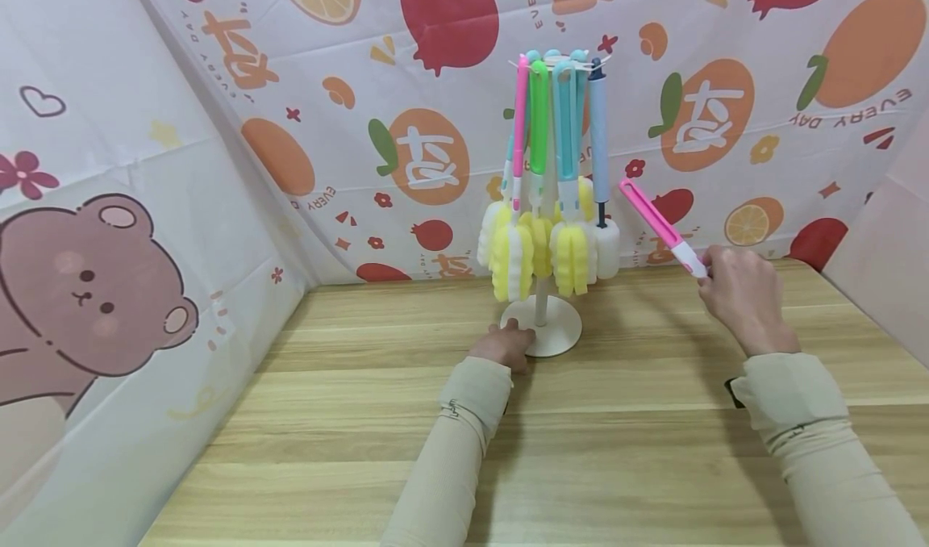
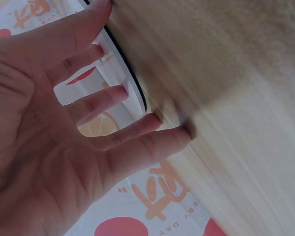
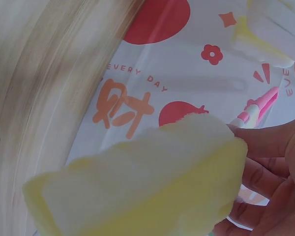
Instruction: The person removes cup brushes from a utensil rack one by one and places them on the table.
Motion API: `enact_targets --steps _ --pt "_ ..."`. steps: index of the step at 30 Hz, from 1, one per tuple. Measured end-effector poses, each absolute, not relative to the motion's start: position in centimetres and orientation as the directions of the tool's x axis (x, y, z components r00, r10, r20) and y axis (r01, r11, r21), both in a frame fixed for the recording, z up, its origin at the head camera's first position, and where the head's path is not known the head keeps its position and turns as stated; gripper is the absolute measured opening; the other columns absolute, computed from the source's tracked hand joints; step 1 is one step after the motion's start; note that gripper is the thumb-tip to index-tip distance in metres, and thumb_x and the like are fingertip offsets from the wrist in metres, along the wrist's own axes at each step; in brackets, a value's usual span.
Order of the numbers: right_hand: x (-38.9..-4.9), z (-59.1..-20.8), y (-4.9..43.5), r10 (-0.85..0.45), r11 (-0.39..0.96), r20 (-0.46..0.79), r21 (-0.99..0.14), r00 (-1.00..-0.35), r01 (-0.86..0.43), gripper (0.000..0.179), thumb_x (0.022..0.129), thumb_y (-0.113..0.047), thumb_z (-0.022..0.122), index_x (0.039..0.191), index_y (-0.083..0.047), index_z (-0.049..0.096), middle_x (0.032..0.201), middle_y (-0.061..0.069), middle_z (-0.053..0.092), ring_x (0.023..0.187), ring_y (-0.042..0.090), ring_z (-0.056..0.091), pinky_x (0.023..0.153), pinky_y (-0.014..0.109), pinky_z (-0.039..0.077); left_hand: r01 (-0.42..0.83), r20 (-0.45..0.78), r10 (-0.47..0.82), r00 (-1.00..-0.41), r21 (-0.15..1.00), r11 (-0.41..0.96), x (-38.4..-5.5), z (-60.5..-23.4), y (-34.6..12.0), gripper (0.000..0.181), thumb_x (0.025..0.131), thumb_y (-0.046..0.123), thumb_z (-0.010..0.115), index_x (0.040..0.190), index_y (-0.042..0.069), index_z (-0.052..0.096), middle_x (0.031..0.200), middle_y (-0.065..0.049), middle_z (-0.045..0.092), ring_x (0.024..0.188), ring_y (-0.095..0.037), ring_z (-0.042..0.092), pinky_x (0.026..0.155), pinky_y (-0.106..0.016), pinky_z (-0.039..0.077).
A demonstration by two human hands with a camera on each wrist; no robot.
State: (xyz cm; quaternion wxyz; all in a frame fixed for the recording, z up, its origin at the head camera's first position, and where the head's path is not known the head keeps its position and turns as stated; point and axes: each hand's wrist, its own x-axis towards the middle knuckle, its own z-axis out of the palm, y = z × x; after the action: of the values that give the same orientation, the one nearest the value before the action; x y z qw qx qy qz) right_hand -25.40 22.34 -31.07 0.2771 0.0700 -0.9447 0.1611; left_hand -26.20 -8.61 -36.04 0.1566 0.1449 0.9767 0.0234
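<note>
At the foot of the white stand (image 1: 555, 333), your left hand (image 1: 506, 345) lies with its fingers loosely straight and spread, some tips at the base's rim. Off to the stand's right, above the wooden table (image 1: 617, 466), your right hand (image 1: 747, 297) pinches a brush (image 1: 659, 223) where handle meets sponge. Both your forearms reach forward, the left one lower, the right wrist raised. The brush's pink handle slants up towards the stand; its ridged sponge head (image 3: 137, 182), white and yellow, sits by your right palm.
</note>
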Motion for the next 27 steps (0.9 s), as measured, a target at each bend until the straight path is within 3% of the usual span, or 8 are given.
enact_targets --steps 9,27 --pt "-25.4 -31.4 22.7 -0.054 0.937 0.553 -0.259 -0.832 -0.234 0.012 0.080 0.008 0.067 0.091 0.012 0.067 0.072 0.025 0.064 0.055 0.035 0.052 0.047 0.050 0.042 0.276 -0.307 0.290 -0.907 0.089 0.957 -26.2 -36.1 -8.6 0.047 0.090 0.015 0.076 0.135 0.017 0.061 0.132 -0.011 0.051 0.106 -0.032 0.049 0.078 -0.044 0.052" --pt "-25.8 -32.2 23.6 -0.066 0.948 0.480 -0.244 -0.875 -0.205 0.015 0.079 0.009 0.065 0.093 0.013 0.068 0.068 0.023 0.062 0.054 0.031 0.047 0.045 0.043 0.038 0.290 -0.295 0.300 -0.907 0.079 0.954 -26.3 -36.1 -8.6 0.044 0.090 0.015 0.077 0.132 0.016 0.063 0.128 -0.012 0.053 0.102 -0.032 0.050 0.078 -0.043 0.052"
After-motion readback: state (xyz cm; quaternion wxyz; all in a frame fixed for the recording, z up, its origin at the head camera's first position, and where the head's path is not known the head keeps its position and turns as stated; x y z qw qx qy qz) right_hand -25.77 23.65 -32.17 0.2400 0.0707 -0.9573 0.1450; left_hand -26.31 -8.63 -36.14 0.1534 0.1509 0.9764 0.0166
